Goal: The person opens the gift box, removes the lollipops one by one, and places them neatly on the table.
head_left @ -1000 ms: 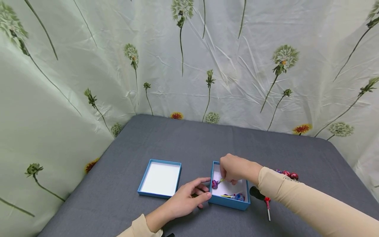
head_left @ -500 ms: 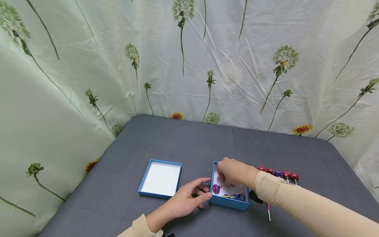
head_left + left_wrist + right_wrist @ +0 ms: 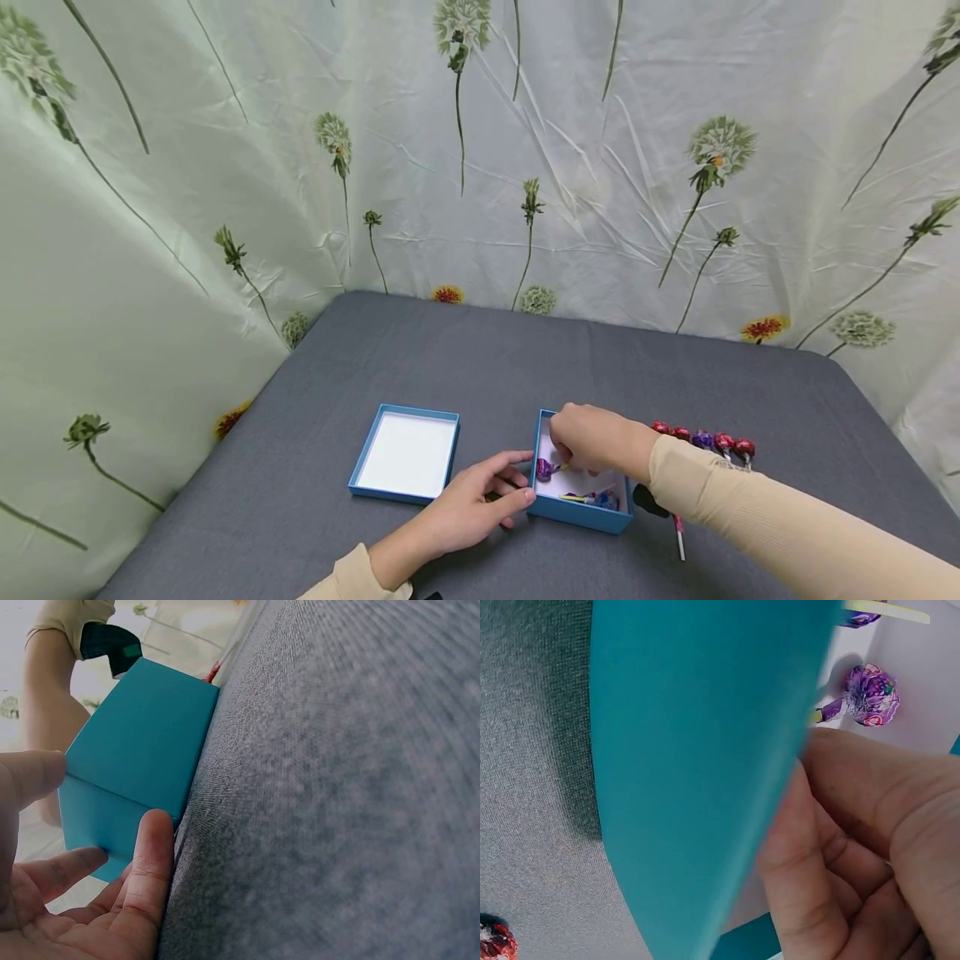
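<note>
A blue box [image 3: 579, 514] with a white inside stands on the grey table in the head view. My left hand [image 3: 480, 502] rests at its left side, its extended fingertips touching the wall and corner. My right hand [image 3: 596, 437] reaches down into the box, thumb and fingers pinching the yellow stick of a purple-wrapped lollipop [image 3: 544, 469]. In the right wrist view the wrapped head of that lollipop [image 3: 873, 695] shows beyond my thumb, and the box wall hides part of the fingers. A blue-wrapped lollipop [image 3: 604, 499] lies along the box's near wall.
The box's lid [image 3: 406, 454] lies to the left, white inside up. Several lollipops [image 3: 703, 440] form a row at the right, their sticks partly hidden by my sleeve [image 3: 750, 500]. A red lollipop [image 3: 678, 527] lies nearer, right of the box. A flowered curtain [image 3: 570, 167] hangs behind.
My right hand has shifted slightly left and down inside the box, the purple lollipop moving a little with it. Its forearm now uncovers more of the lollipop row. My left hand has stayed in place.
</note>
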Demonstrator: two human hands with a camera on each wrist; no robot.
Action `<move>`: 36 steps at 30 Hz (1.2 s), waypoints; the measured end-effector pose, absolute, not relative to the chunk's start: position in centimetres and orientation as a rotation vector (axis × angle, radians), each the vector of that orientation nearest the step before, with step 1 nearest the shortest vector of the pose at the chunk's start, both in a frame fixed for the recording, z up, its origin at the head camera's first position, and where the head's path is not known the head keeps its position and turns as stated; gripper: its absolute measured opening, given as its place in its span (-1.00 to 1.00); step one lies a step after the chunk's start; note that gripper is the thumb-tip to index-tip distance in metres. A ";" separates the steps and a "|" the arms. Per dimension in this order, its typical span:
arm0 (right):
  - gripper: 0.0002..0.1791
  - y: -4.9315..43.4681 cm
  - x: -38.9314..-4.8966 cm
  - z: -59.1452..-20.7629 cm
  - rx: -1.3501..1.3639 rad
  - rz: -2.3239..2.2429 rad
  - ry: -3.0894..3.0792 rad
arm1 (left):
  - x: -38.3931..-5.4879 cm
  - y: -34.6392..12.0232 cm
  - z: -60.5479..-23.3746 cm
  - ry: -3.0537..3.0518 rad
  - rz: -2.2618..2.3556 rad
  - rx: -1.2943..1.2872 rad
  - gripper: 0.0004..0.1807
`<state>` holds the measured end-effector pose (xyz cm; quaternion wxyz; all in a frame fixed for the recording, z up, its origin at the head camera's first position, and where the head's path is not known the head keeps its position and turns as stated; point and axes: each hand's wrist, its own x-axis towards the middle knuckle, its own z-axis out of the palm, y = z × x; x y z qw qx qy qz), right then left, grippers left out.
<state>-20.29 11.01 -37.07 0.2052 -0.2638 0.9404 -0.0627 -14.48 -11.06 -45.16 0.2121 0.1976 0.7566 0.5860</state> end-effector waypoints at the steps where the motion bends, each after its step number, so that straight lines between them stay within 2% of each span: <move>1: -0.73 11.1 -20.3 -37.0 -0.732 -0.175 2.618 | -14.5 -11.1 -45.2 2.104 1.625 0.549 -0.46; 7: -0.69 11.4 -20.3 -36.6 -0.807 -0.148 2.614 | -14.5 -11.1 -45.3 2.109 1.618 0.537 -0.46; 21: -0.77 12.0 -20.6 -35.8 -0.838 -0.207 2.503 | -14.5 -11.0 -45.2 2.106 1.622 0.544 -0.45; 29: -0.77 12.8 -21.1 -35.7 -0.704 -0.400 2.362 | -14.6 -11.0 -45.2 2.107 1.625 0.550 -0.45; 36: -0.84 13.4 -21.9 -35.6 -0.699 -0.484 2.253 | -14.5 -11.0 -45.3 2.105 1.623 0.536 -0.45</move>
